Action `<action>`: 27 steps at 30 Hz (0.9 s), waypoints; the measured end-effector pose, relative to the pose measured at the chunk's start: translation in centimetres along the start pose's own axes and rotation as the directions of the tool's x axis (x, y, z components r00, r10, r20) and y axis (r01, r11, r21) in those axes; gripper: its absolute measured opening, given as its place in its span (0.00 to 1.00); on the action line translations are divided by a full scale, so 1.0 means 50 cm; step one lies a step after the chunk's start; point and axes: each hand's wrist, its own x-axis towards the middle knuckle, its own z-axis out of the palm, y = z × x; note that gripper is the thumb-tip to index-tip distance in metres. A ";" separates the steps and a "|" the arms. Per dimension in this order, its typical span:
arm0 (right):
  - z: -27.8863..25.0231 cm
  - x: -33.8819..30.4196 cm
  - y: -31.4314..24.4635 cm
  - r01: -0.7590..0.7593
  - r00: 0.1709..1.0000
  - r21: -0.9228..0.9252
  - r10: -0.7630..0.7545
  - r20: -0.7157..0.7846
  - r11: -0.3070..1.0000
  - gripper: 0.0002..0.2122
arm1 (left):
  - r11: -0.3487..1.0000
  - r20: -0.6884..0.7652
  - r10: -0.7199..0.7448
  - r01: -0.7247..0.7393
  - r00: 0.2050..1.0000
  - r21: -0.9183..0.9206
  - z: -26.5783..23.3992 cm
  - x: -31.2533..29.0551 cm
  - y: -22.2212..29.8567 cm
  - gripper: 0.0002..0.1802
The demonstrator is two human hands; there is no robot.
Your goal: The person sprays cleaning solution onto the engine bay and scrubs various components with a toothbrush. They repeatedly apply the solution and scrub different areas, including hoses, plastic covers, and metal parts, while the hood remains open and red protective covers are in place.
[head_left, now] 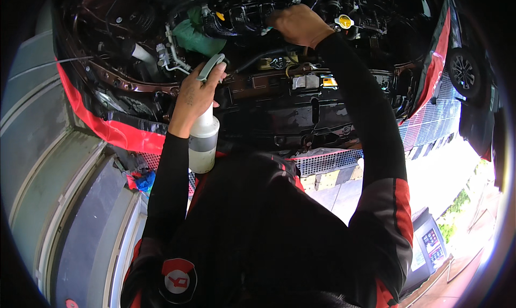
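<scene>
My left hand (192,101) is wrapped around the neck of a spray bottle (203,142), its fingers at the grey trigger head. The bottle is whitish, stands roughly upright in front of my body, and has a dark band around its middle. Over the black engine (242,19) in the open engine bay, my right hand (302,26) is closed with its fingers curled down. A small pale teal bit shows by its fingertips; what it belongs to is unclear. Left of that hand, a green plastic bag (196,39) covers a part of the engine bay.
A yellow-topped cap (344,22) sits right of my right hand. The black front panel (263,120) runs across the near side of the bay. Red covers (115,136) hang over the car's edges. A wheel (463,71) stands at the far right, a grey box (427,249) at the lower right.
</scene>
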 end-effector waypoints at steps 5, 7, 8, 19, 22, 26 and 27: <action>0.031 -0.015 -0.039 -0.097 0.994 -0.141 0.104 0.045 0.985 0.08 | 1.000 0.013 0.019 -0.019 1.000 0.018 0.009 0.000 0.005 0.36; 0.037 -0.038 -0.064 -0.102 0.980 -0.143 0.124 0.154 0.984 0.06 | 1.000 0.015 0.020 -0.020 1.000 0.011 0.009 -0.001 0.002 0.36; 0.036 -0.056 -0.080 -0.164 0.985 -0.071 0.168 0.049 0.984 0.08 | 0.999 0.008 0.036 -0.036 0.999 0.003 0.006 -0.002 -0.001 0.36; -0.008 -0.345 -0.418 -0.568 0.617 0.532 0.753 -0.229 0.628 0.06 | 0.968 -0.018 0.002 0.003 1.000 0.253 -0.027 -0.049 -0.092 0.37; -0.001 -0.390 -0.524 -0.549 0.575 0.620 0.792 -0.207 0.561 0.07 | 0.907 -0.021 0.253 -0.230 0.967 0.352 -0.029 -0.071 -0.111 0.34; -0.006 -0.419 -0.619 -0.551 0.606 0.628 0.781 -0.152 0.549 0.09 | 0.978 0.075 0.099 -0.111 0.992 0.178 -0.039 -0.118 -0.111 0.33; -0.009 -0.422 -0.635 -0.563 0.608 0.614 0.781 -0.145 0.553 0.09 | 0.981 0.078 0.093 -0.105 0.993 0.164 -0.038 -0.130 -0.108 0.32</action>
